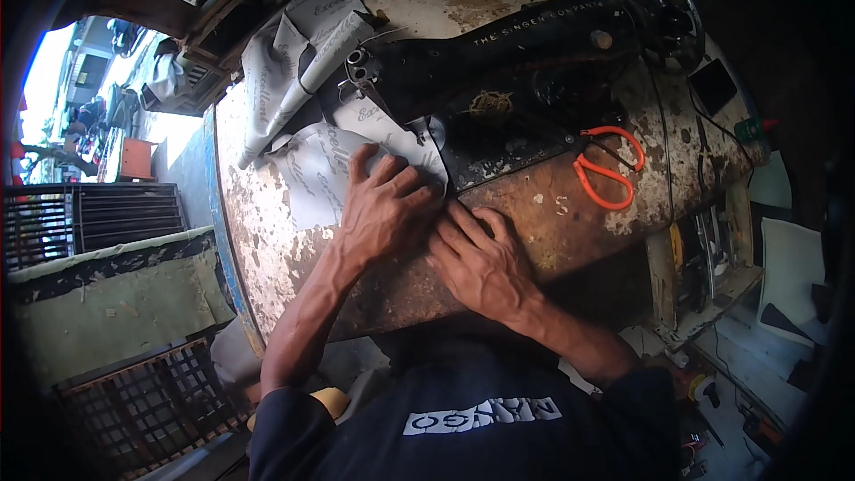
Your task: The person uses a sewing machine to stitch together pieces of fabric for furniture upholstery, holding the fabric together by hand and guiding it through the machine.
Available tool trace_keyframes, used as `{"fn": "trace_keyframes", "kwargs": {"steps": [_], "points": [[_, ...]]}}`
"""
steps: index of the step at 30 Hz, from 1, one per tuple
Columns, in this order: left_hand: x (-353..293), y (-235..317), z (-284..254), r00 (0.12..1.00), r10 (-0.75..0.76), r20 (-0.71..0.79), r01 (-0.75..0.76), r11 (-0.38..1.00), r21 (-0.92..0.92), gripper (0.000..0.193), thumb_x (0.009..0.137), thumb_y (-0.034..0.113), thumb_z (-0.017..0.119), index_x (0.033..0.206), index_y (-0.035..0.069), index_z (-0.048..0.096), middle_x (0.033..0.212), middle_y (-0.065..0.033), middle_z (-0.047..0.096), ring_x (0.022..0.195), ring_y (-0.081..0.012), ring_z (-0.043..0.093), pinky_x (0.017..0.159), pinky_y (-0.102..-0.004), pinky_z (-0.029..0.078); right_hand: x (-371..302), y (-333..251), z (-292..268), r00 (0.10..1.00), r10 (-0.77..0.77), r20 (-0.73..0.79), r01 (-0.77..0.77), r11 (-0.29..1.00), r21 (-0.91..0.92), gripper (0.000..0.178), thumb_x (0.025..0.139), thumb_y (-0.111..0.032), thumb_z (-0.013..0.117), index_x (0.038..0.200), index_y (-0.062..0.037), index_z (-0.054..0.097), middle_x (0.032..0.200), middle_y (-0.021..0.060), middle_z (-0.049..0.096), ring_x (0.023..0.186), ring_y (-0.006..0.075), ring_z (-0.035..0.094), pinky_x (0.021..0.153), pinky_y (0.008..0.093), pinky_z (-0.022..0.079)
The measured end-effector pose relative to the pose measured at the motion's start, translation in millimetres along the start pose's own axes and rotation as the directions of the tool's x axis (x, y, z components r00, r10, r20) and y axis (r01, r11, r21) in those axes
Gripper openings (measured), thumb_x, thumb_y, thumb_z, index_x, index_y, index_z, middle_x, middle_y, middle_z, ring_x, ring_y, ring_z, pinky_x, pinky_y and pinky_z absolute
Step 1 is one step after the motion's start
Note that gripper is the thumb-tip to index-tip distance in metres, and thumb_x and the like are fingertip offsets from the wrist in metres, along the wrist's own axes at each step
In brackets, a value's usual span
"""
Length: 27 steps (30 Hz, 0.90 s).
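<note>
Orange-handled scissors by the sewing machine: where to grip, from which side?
Probably the orange handle loops, from the person's near right: they lie to the right of the pivot, splayed wide, while the pivot end points left toward the black sewing machine.

Daylight enters from the left, where the street [183, 153] is washed out to near white with a bluish tint. It falls brightest on the left end of the desk [267, 254] and on the pale cloth [312, 183], fading toward the right. The black sewing machine [525, 49] carries small glints; the dark shirt [445, 445] is dim, with few folds readable. Deep shadow lies under the desk's near edge. Fisheye distortion bends straight edges, and the corners sink into black. The middle is fairly sharp, the distant street soft.
</note>
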<state>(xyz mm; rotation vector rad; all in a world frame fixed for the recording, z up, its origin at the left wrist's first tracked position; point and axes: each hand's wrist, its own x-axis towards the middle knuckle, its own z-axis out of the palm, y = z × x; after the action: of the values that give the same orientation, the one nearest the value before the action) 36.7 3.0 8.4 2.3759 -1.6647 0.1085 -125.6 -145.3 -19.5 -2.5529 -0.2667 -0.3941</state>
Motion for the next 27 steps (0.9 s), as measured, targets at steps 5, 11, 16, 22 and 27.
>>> {"fn": "trace_keyframes", "kwargs": {"steps": [5,11,16,22,27], "points": [[-3.1,3.1,0.7,0.999,0.008,0.038,-0.010,0.999,0.045,0.032,0.078,0.021,0.077,0.109,0.020,0.076,0.107,0.0032,0.068,0.111,-0.0215,0.062,0.117,-0.0612,0.031,1.5,0.8,-3.7,1.000,-0.005,-0.031,0.005,1.000,0.025,0.029,0.092,-0.019,0.074,0.115,-0.0018,0.073,0.125,0.0144,0.069,0.134,0.0326,0.058,0.111,0.0518,0.040],[-4.3,12.5,5.1,0.996,0.029,0.083,-0.038,0.994,0.105,0.023,0.090,0.019,0.064,0.111,0.018,0.074,0.103,0.0003,0.065,0.113,-0.0220,0.061,0.119,-0.0626,0.030,5.8,30.0,-7.8,0.967,0.088,-0.240,-0.046,0.984,0.175,0.025,0.091,-0.008,0.073,0.115,-0.0016,0.075,0.113,0.0118,0.075,0.112,0.0281,0.070,0.096,0.0402,0.054],[-10.4,13.6,7.6,0.999,0.038,0.030,-0.041,0.992,0.121,0.024,0.092,0.017,0.062,0.113,0.016,0.073,0.109,-0.0026,0.065,0.116,-0.0233,0.060,0.120,-0.0627,0.030,35.4,60.1,-23.0,0.996,-0.017,-0.087,0.019,1.000,0.023,0.039,0.085,-0.008,0.071,0.123,-0.0091,0.076,0.115,0.0075,0.068,0.108,0.0278,0.063,0.093,0.0418,0.054],[-18.2,13.4,15.5,1.000,0.030,-0.006,-0.029,0.992,0.122,0.029,0.091,0.016,0.063,0.119,0.015,0.073,0.114,-0.0034,0.066,0.120,-0.0243,0.060,0.120,-0.0617,0.031,38.5,79.0,-25.4,0.989,-0.147,0.010,0.148,0.988,-0.045,0.037,0.087,-0.010,0.066,0.123,-0.0096,0.076,0.117,0.0038,0.067,0.109,0.0256,0.060,0.090,0.0411,0.054],[-19.5,10.6,20.6,0.999,0.004,-0.039,-0.001,0.996,0.092,0.032,0.091,0.019,0.065,0.122,0.014,0.073,0.116,-0.0025,0.067,0.123,-0.0237,0.060,0.119,-0.0595,0.033,40.0,78.7,-25.7,0.982,-0.184,0.035,0.187,0.978,-0.093,0.036,0.089,-0.012,0.065,0.123,-0.0090,0.076,0.117,0.0029,0.066,0.110,0.0242,0.060,0.088,0.0407,0.053]]}}
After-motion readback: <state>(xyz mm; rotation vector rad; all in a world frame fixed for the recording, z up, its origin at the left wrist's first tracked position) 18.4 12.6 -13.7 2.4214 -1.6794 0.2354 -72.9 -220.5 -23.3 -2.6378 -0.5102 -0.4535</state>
